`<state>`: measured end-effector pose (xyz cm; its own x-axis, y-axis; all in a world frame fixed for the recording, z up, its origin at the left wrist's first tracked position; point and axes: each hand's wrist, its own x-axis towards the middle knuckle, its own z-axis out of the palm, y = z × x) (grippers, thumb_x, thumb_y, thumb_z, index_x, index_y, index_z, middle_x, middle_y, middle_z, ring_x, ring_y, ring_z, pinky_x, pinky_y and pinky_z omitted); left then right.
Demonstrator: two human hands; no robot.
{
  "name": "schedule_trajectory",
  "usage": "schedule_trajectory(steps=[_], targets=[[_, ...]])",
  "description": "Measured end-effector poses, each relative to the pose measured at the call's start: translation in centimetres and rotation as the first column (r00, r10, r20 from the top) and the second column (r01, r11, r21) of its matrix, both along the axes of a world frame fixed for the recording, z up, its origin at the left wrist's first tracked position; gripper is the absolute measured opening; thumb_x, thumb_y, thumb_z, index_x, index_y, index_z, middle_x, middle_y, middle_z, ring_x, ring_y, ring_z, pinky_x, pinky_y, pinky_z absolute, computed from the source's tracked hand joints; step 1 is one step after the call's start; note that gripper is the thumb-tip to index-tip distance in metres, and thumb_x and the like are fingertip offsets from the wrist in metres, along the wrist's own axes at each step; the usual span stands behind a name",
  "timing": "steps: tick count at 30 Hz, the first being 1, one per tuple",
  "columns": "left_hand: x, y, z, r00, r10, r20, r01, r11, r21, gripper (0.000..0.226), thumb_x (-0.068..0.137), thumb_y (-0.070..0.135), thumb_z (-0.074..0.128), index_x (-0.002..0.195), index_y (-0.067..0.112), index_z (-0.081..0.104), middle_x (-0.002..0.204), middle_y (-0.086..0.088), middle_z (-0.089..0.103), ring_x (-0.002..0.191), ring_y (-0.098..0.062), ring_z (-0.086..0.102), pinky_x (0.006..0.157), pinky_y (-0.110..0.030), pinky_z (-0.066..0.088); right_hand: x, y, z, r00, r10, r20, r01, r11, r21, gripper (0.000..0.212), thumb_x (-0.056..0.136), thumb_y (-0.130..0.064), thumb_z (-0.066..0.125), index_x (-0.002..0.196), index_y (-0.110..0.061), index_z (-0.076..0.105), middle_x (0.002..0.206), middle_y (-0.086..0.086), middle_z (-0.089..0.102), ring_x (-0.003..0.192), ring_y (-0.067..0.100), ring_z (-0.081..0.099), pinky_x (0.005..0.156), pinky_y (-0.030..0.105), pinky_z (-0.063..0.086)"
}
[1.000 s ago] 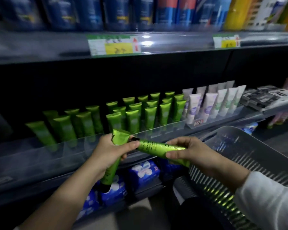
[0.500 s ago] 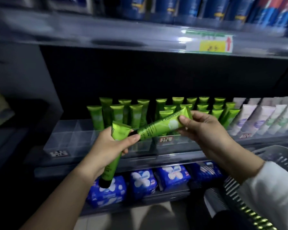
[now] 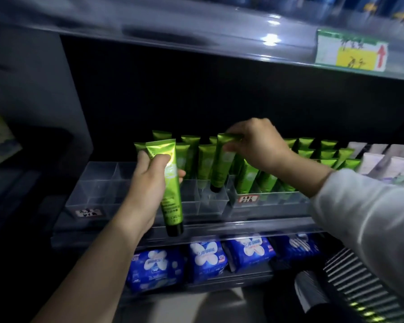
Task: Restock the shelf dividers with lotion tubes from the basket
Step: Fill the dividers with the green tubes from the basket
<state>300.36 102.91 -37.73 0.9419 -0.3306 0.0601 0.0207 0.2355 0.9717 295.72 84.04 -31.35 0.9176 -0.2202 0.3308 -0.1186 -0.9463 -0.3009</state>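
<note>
Dim store shelving fills the view, with a clear divider tray point(image 3: 98, 183) on the middle shelf, blue packs point(image 3: 205, 257) on the shelf below and a price label point(image 3: 352, 54) on the edge above; stocked tubes point(image 3: 247, 178) stand cap-down in the tray's back and right compartments, white tubes point(image 3: 378, 162) continue the row further right, and the front-left compartments hold nothing.

Half a second ago both hands hold their tubes out in front of the shelf, the right one lying almost flat; now the right hand point(image 3: 259, 145) has carried its leaning tube point(image 3: 221, 166) in over the tray, its fingers point(image 3: 233, 136) pinching the crimped top end; the black cap dips into a compartment just left of the stocked block, though I cannot tell whether it touches the bottom. The left hand point(image 3: 147, 183) has turned its spare tube point(image 3: 170, 190) from a slant to upright, cap down, fingers point(image 3: 159, 160) curled round the upper body; it hangs in front of the tray, not in it.

So one placement seems nearly done, needing only release; the spare tube is likely next. Only a slatted corner of the basket point(image 3: 364, 283) shows at lower right, its contents hidden.
</note>
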Motion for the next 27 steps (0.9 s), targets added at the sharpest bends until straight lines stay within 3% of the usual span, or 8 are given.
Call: schedule_trajectory(steps=[6, 11, 15, 23, 27], targets=[[0.4, -0.9, -0.1, 0.999, -0.022, 0.039, 0.023, 0.999, -0.023, 0.010, 0.096, 0.016, 0.041, 0.095, 0.023, 0.048, 0.090, -0.002, 0.059, 0.068, -0.007, 0.065, 0.069, -0.029, 0.050, 2.3, -0.2, -2.0, 0.984, -0.062, -0.169, 0.049, 0.996, -0.077, 0.040, 0.080, -0.030, 0.070, 0.118, -0.021, 0.063, 0.117, 0.013, 0.064, 0.109, 0.030, 0.058, 0.093, 0.039, 0.047], [0.7, -1.1, -0.1, 0.997, -0.059, 0.058, 0.061, 0.998, -0.033, 0.015, 0.096, 0.012, 0.045, 0.108, 0.015, 0.054, 0.098, 0.003, 0.065, 0.098, -0.017, 0.065, 0.095, -0.042, 0.046, 2.9, -0.3, -2.9, 0.966, -0.095, -0.241, 0.045, 0.978, -0.204, 0.034, 0.085, -0.033, 0.063, 0.117, -0.024, 0.063, 0.117, 0.011, 0.063, 0.113, 0.029, 0.052, 0.095, 0.035, 0.037], [0.7, -1.3, -0.2, 0.990, -0.066, 0.124, 0.068, 0.998, -0.013, 0.013, 0.093, 0.013, 0.051, 0.095, 0.023, 0.059, 0.102, 0.003, 0.066, 0.110, -0.021, 0.059, 0.103, -0.048, 0.041, 2.7, -0.4, -3.3, 0.957, -0.132, -0.258, 0.042, 0.944, -0.328, 0.030, 0.087, -0.035, 0.059, 0.114, -0.023, 0.065, 0.112, 0.010, 0.064, 0.114, 0.029, 0.048, 0.094, 0.036, 0.034], [0.3, -2.9, -0.4, 0.974, -0.046, 0.223, 0.055, 0.998, -0.033, 0.016, 0.089, 0.012, 0.057, 0.090, 0.027, 0.063, 0.092, 0.009, 0.069, 0.100, -0.013, 0.063, 0.091, -0.030, 0.047, 2.3, -0.4, -3.4, 0.959, -0.108, -0.263, 0.010, 0.936, -0.351, 0.036, 0.087, -0.032, 0.060, 0.121, -0.022, 0.059, 0.114, 0.012, 0.062, 0.116, 0.031, 0.047, 0.095, 0.039, 0.035], [0.1, -4.0, -0.5, 0.975, -0.050, 0.218, 0.060, 0.998, -0.036, 0.014, 0.089, 0.013, 0.058, 0.088, 0.027, 0.062, 0.083, 0.017, 0.070, 0.086, 0.001, 0.064, 0.076, -0.015, 0.047, 1.4, -0.6, -2.5, 0.980, -0.063, -0.189, 0.007, 0.959, -0.282, 0.040, 0.086, -0.026, 0.062, 0.125, -0.020, 0.057, 0.116, 0.014, 0.062, 0.114, 0.032, 0.050, 0.094, 0.038, 0.043]])
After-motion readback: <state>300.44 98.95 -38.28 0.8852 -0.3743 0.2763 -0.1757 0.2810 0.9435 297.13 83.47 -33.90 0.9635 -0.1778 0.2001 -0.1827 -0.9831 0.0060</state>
